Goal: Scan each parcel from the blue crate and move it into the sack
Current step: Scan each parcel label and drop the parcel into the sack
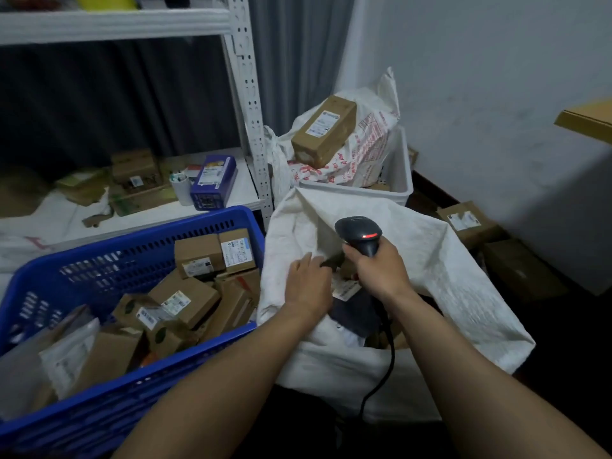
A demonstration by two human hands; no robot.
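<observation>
My left hand: my left hand [308,286] reaches over the near-left rim of the sack [430,260], back up, fingertips against something dark inside the mouth; I cannot tell whether I grip it.
My right hand: my right hand [381,271] is wrapped round the handle of the scanner [359,235], held over the middle of the sack's mouth, its red light lit.
Cable: the cable [389,352] hangs from the scanner over the sack's near edge.
Parcel in sack: a labelled parcel [346,288] lies inside the sack, between my two hands, label up.
Blue crate: the blue crate [132,246] stands touching the sack's left side; its brown parcels [185,301] are heaped toward its right corner.
White bin: the white bin [397,180] sits just behind the sack's far edge and holds a printed sack [371,140] with a brown box [324,132] tilted on top.
Shelf: a purple box [213,182] stands near the right edge of the shelf board [241,190] behind the crate.
</observation>
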